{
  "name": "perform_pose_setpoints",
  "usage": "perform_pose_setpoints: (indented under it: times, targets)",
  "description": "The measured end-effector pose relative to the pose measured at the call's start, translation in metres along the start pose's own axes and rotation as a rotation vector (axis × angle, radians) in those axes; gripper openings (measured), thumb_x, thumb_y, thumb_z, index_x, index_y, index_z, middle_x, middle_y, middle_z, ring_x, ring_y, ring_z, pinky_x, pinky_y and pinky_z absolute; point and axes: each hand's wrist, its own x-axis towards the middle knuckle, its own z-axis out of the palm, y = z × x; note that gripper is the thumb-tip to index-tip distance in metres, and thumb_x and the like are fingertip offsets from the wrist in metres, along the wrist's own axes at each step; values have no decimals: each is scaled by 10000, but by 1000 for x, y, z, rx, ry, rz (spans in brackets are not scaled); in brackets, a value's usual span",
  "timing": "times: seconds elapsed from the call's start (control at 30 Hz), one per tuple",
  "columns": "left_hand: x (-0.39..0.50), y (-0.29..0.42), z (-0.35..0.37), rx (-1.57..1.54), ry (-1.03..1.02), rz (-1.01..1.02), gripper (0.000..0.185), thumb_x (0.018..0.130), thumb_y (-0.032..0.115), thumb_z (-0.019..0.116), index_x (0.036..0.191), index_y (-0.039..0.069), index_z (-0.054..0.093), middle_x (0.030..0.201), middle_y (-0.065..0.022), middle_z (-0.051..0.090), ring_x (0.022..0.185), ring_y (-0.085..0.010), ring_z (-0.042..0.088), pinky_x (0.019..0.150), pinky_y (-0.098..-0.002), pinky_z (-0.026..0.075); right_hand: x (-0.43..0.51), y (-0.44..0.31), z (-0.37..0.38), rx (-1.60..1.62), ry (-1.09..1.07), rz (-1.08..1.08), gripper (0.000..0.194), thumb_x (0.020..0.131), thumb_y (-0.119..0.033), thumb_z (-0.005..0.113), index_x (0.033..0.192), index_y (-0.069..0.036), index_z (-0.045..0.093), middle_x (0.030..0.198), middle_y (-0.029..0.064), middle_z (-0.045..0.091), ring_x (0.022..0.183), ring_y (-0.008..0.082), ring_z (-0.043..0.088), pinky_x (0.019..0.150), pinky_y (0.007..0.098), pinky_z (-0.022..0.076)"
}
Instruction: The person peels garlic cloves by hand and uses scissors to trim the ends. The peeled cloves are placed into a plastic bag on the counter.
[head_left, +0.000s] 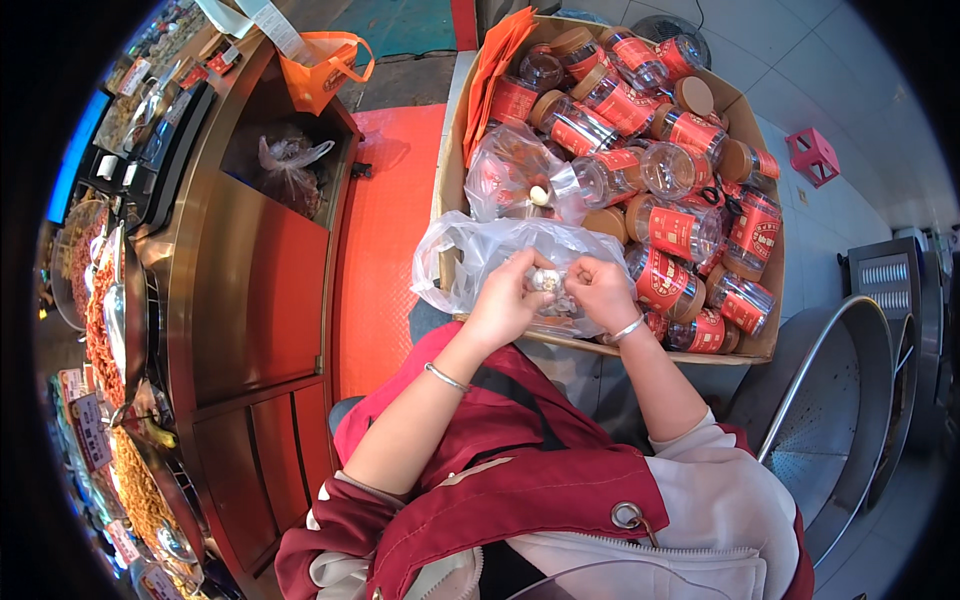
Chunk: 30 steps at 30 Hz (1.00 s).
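My left hand (504, 298) holds a white garlic bulb (548, 281) between thumb and fingers. From the other side, my right hand (599, 289) pinches at the bulb's edge; its fingertips hide exactly what is between them. Under both hands spreads a translucent plastic bag (457, 255), with pale scraps that look like garlic skin in it. Just beyond it, a pale peeled garlic clove (538, 196) rests on a second clear plastic bag (499, 169).
The bags lie over a cardboard box (759, 120) full of clear plastic jars (679, 232) with red labels. Orange bags (495, 75) lean in its corner. To the left runs a counter (247, 277) with snack trays; to the right stand a large metal drum (817, 420) and a pink stool (813, 157).
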Motion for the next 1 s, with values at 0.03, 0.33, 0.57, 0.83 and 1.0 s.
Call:
perform_pose_setpoints:
  times: [0.03, 0.33, 0.57, 0.83, 1.0]
  targets:
    - [2, -3, -1, -135, -30, -38, 319, 725, -58, 662, 989, 35, 510, 949, -99, 567, 814, -208, 606, 702, -313, 490, 2, 2, 1, -22, 20, 9, 99, 733, -85, 626, 712, 8, 602, 579, 116, 580, 492, 158, 534, 496, 304, 427]
    - [2, -9, -1, 17, 89, 219, 354, 767, -79, 648, 1086, 22, 532, 1057, -83, 492, 822, -135, 618, 689, -242, 528, -2, -6, 2, -331, 64, -169, 154, 781, -135, 554, 730, -4, 619, 689, 196, 600, 639, 375, 583, 597, 420, 464]
    - [2, -5, 2, 1, 148, 168, 363, 715, -29, 705, 1040, 56, 570, 976, -95, 516, 696, -170, 582, 654, -285, 494, -2, -16, 1, -162, 1, -169, 210, 860, -173, 545, 760, 7, 586, 624, 160, 579, 541, 320, 562, 523, 398, 424]
    - [2, -6, 3, 78, 144, 208, 341, 705, -27, 705, 1004, 46, 559, 922, -109, 528, 739, -220, 578, 669, -309, 484, -7, -29, 0, -26, -122, -223, 153, 832, -102, 622, 757, 13, 555, 520, 25, 472, 455, 60, 412, 422, 250, 323]
    - [1, -4, 2, 79, 123, 194, 321, 695, -25, 705, 968, 41, 550, 892, -107, 522, 750, -237, 566, 671, -321, 472, -7, -29, -1, -3, -148, -224, 133, 818, -75, 613, 751, 18, 545, 535, 33, 506, 473, 61, 453, 435, 243, 353]
